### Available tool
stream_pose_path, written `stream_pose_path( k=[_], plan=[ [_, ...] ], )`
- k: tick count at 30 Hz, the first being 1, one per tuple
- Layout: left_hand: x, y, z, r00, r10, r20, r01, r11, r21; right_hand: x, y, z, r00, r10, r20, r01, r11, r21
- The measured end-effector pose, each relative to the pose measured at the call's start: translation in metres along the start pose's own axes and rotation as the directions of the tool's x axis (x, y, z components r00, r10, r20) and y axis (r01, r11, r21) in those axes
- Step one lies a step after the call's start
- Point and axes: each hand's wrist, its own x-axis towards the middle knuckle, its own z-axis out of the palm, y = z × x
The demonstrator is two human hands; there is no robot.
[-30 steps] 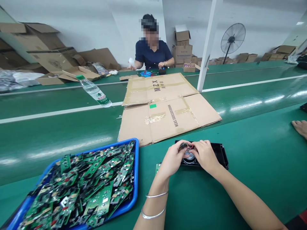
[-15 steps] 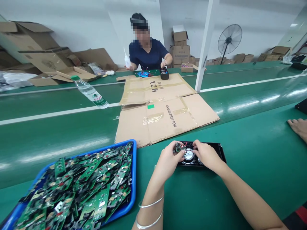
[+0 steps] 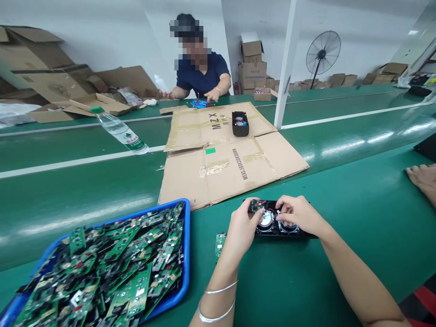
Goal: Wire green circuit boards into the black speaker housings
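Observation:
A black speaker housing [image 3: 272,232] lies on the green table in front of me, with two round speaker drivers in it, the left driver [image 3: 265,221] and the right driver [image 3: 288,227]. Between thumb and fingers, my left hand [image 3: 244,225] grips a small green circuit board [image 3: 258,205] over the housing's left end. Red wires show beside that board. My right hand [image 3: 299,214] is closed in a pinch above the right driver; a small white piece, perhaps a wire connector, shows at its fingertips. Another circuit board [image 3: 220,245] lies beside my left wrist.
A blue tray [image 3: 186,263] heaped with circuit boards stands at left. Flattened cardboard [image 3: 218,179] spans toward a co-worker [image 3: 204,75]; a second speaker housing [image 3: 240,127] sits on it. A water bottle [image 3: 122,132] is at left, and another person's hand [image 3: 422,179] at right.
My right hand has shifted slightly right, uncovering more of the right driver. Across from me, the second housing has moved nearer on the cardboard and the co-worker's hand has left it.

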Motion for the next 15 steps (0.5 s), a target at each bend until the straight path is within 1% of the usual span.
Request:
stream_pose_path(
  k=[3,5,7,9,10,12,14,15],
  plan=[
    [-0.001,0.002,-0.001,1.000,-0.015,0.001,0.015,1.000,-0.024,0.001,-0.004,0.011,1.000,0.015,-0.012,-0.015,1.000,-0.024],
    [-0.002,0.003,-0.002,1.000,-0.010,0.005,0.010,1.000,-0.016,0.002,-0.005,0.015,1.000,-0.007,-0.022,0.006,0.998,-0.065],
    [-0.003,0.004,-0.002,1.000,-0.008,0.005,0.008,1.000,-0.008,0.003,-0.006,0.018,0.994,-0.092,-0.053,0.083,0.984,-0.160],
    [-0.003,0.004,-0.002,1.000,-0.009,0.006,0.009,1.000,-0.011,0.004,-0.005,0.021,0.979,-0.181,-0.089,0.144,0.936,-0.322],
    [-0.002,0.003,-0.002,1.000,-0.013,0.002,0.013,1.000,-0.016,0.005,-0.004,0.023,0.975,-0.198,-0.105,0.140,0.902,-0.409],
    [0.000,0.002,0.000,1.000,-0.016,-0.004,0.016,0.999,-0.030,0.008,-0.002,0.027,0.979,-0.168,-0.118,0.076,0.832,-0.550],
    [0.001,0.000,0.001,1.000,-0.021,-0.013,0.020,0.999,-0.036,0.010,-0.001,0.030,0.985,-0.127,-0.113,0.029,0.779,-0.626],
    [0.002,-0.001,0.001,1.000,-0.022,-0.014,0.021,0.999,-0.037,0.011,-0.001,0.032,0.987,-0.119,-0.109,0.022,0.770,-0.637]
  ],
)
